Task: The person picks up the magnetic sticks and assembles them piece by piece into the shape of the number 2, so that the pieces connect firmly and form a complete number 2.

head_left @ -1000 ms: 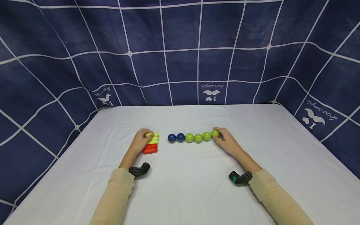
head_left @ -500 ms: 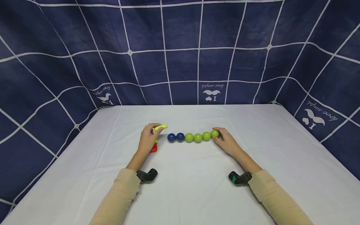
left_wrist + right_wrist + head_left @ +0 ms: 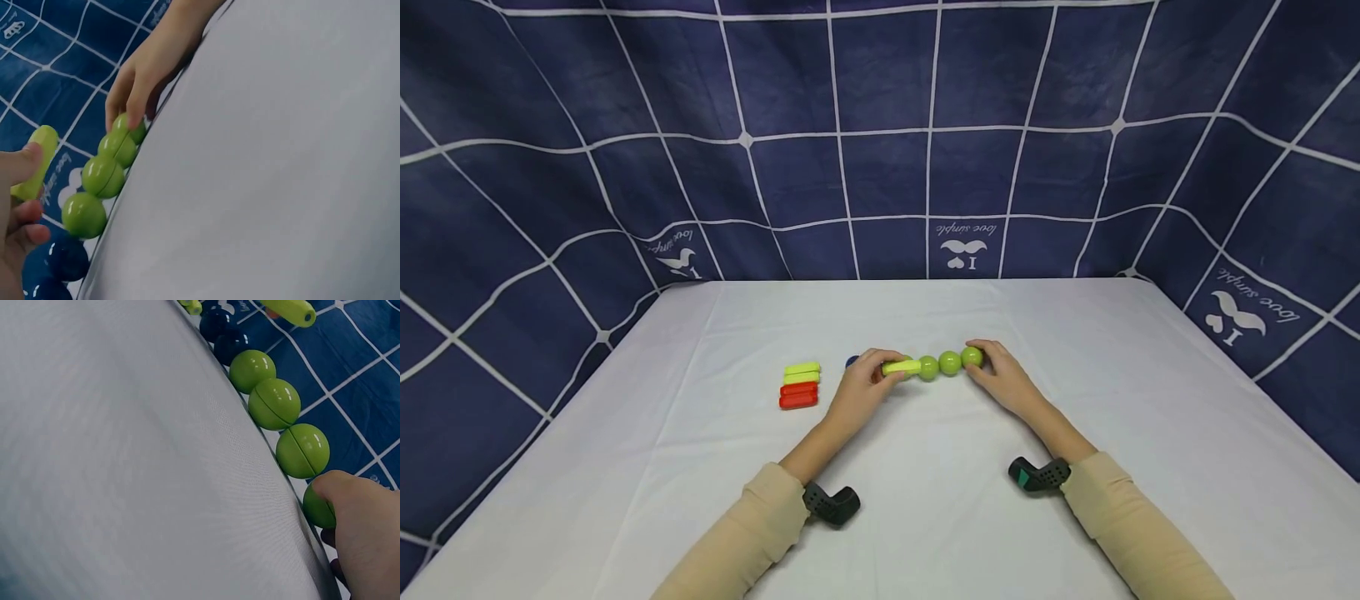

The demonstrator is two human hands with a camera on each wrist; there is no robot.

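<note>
My left hand (image 3: 857,387) pinches a yellow-green rod (image 3: 901,367) between thumb and fingers, held over the row of balls. The right wrist view shows a small hole in the end of the rod (image 3: 290,309). My right hand (image 3: 1007,385) holds the green ball (image 3: 972,357) at the row's right end, its thumb and fingers round the sides. Several green balls, such as this one (image 3: 302,450), stand in a line with two dark blue balls (image 3: 67,257) at the left end. In the head view my left hand mostly hides the blue ones.
Left of the row lie two yellow-green rods (image 3: 802,372) and two red rods (image 3: 798,395), side by side. All rest on a white-covered table (image 3: 917,483). A blue checked cloth (image 3: 880,175) hangs behind and along both sides.
My left hand has picked up a yellow-green rod from the stack, lifted it and carried it right over the balls. My right hand has stayed at the end ball.
</note>
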